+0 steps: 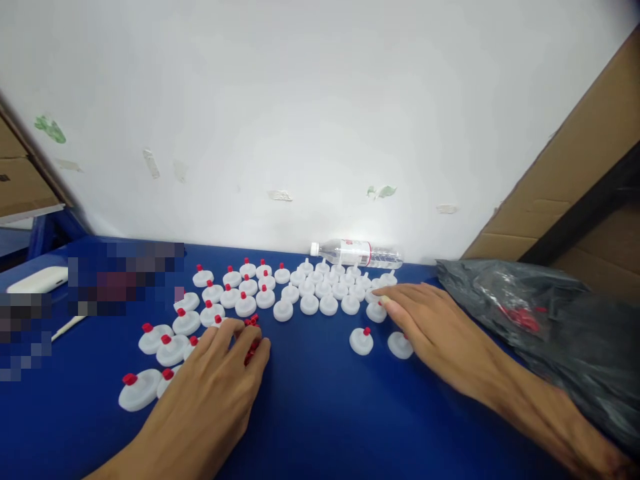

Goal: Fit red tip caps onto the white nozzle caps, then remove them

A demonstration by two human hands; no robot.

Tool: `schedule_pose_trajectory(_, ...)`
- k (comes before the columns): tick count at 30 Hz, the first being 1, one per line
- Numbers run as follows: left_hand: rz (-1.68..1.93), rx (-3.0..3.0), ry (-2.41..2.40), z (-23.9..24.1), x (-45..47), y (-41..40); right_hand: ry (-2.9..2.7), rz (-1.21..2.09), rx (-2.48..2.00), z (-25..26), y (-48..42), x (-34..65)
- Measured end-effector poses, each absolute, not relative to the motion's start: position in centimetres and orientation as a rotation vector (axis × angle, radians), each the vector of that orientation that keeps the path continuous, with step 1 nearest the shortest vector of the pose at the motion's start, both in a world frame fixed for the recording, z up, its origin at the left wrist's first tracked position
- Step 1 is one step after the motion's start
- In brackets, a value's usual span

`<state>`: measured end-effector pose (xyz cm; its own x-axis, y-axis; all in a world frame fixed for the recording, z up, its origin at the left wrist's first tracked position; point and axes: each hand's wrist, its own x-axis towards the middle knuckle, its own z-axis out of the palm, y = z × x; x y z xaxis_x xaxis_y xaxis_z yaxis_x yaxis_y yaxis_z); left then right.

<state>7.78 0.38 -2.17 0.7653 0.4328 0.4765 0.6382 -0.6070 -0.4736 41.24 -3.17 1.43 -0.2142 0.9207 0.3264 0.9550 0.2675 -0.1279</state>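
My left hand (220,373) is curled over a small pile of red caps (252,321), with some between thumb and fingers. Left of it and behind stand white round discs with red caps on their spouts, such as this capped disc (140,390). Uncapped white discs (329,305) are packed in the middle, spouts up. My right hand (425,323) reaches to their right end, fingers together over a white disc (376,312), the thumb by a red tip. Its exact contact is partly hidden. Another capped disc (361,342) and a disc partly beneath the hand (400,347) lie nearer.
A clear plastic bottle (357,253) lies along the white wall behind the discs. A dark plastic bag (565,333) with a clear bag of red pieces (520,313) is at right. A white object (37,280) is at far left on the blue table (320,413).
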Motion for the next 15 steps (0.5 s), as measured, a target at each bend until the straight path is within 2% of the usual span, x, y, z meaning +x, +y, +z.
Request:
schedule_pose_trajectory(4, -0.448, -2.356, -0.866, -3.8, 7.2, 0.5, -2.276, -0.103, -1.652, 2.1, -1.7, 41.8)
schedule_pose_trajectory(8, -0.648, -2.412, -0.869, -4.3, 7.1, 0.7, -2.284, -0.122, -1.612, 2.1, -1.4, 41.5)
schedule_pose_trajectory(15, -0.642, -2.56, -0.823, -2.3, 7.5, 0.9, -2.061, -0.402, -1.489, 2.6, -2.7, 41.5)
